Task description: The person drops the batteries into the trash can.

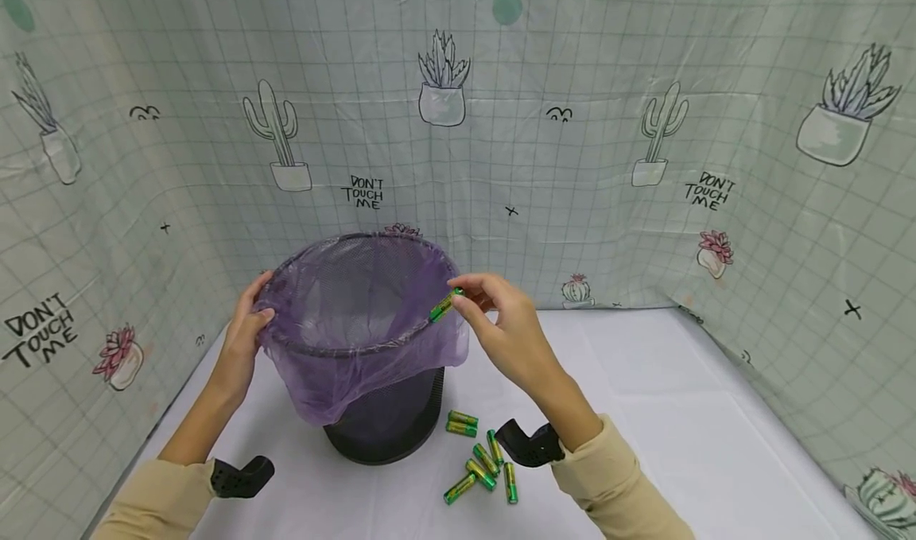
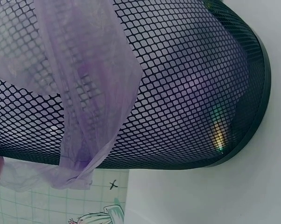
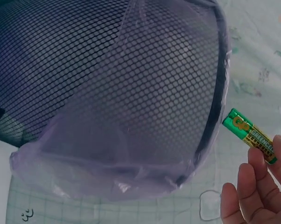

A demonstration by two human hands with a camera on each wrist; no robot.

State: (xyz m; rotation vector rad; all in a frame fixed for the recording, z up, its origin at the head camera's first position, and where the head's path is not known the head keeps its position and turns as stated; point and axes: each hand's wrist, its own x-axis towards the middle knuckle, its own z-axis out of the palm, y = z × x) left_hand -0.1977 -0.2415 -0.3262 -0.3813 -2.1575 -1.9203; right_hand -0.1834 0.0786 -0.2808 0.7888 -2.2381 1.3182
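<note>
A black mesh wastebasket (image 1: 386,433) stands on the table, lined with a purple plastic bag (image 1: 315,381) folded over its rim. My left hand (image 1: 242,341) grips the rim at the left, thumb lying over the top edge. At the right side of the rim, my right hand (image 1: 511,325) pinches a green and yellow battery (image 3: 248,133) between thumb and fingers, its free end pointing toward the basket's opening. Through the mesh, the left wrist view shows a yellow-green gleam (image 2: 218,135) low inside the basket.
Several more green batteries (image 1: 485,460) lie loose on the white tablecloth (image 1: 644,413), right of the basket's base. A grid-patterned curtain (image 1: 515,166) with cactus drawings surrounds the table at the back and sides. Each wrist carries a black mount (image 1: 243,478).
</note>
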